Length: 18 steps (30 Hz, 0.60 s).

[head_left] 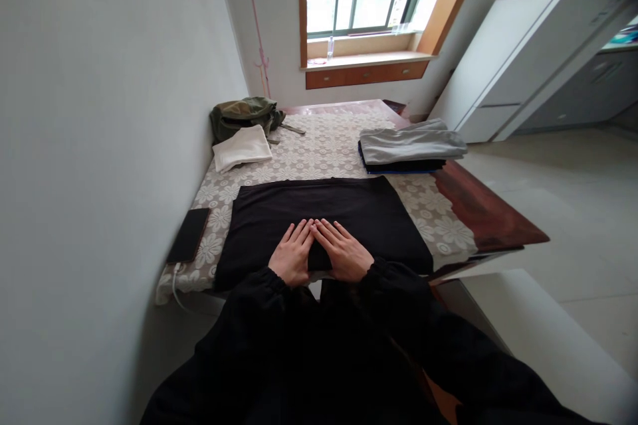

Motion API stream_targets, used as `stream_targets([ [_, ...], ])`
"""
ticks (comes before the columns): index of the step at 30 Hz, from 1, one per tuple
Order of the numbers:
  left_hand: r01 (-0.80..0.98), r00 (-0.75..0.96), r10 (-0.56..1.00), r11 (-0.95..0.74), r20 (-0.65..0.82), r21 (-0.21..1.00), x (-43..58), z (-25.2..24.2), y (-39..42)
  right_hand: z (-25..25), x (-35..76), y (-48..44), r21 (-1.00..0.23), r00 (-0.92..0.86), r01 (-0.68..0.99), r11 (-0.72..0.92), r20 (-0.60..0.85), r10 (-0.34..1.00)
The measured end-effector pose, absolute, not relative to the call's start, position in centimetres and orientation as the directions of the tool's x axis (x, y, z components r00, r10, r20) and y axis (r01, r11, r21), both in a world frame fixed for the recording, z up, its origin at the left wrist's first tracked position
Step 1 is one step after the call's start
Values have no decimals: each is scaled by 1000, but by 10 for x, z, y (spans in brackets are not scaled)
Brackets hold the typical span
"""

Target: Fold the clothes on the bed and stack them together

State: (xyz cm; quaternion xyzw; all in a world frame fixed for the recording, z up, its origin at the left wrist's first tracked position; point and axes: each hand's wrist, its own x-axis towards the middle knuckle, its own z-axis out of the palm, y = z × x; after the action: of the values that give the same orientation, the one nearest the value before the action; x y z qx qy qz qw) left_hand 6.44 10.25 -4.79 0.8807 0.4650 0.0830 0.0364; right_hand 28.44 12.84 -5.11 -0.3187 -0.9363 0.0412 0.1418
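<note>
A black folded cloth or garment [339, 202] lies flat across the near part of the table; its exact kind does not show. On its front part rests my left hand [293, 255], palm down with the fingers stretched out. My right hand [343, 252] lies flat beside it, fingers extended, and the fingertips of both hands meet at the middle. Neither hand grips anything. Behind the black cloth, to the right, folded grey clothing [409, 145] sits on top of darker folded fabric [399, 166].
A patterned lace tablecloth [319, 146] covers most of the wooden table [491, 212]. At the left are a phone [189, 236] with a white cable, a folded white cloth [244, 148] and a green backpack [244, 113]. A wall borders the left side; a white cabinet [498, 60] stands right.
</note>
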Motion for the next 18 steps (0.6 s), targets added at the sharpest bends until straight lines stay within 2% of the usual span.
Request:
stream_targets([
  [6, 814, 560, 824, -566, 84, 131, 43, -38, 99, -45, 318, 131, -121, -772, 595, 795, 191, 607],
  [18, 859, 506, 859, -510, 72, 48, -43, -24, 77, -44, 403, 140, -57, -763, 619, 783, 192, 618],
])
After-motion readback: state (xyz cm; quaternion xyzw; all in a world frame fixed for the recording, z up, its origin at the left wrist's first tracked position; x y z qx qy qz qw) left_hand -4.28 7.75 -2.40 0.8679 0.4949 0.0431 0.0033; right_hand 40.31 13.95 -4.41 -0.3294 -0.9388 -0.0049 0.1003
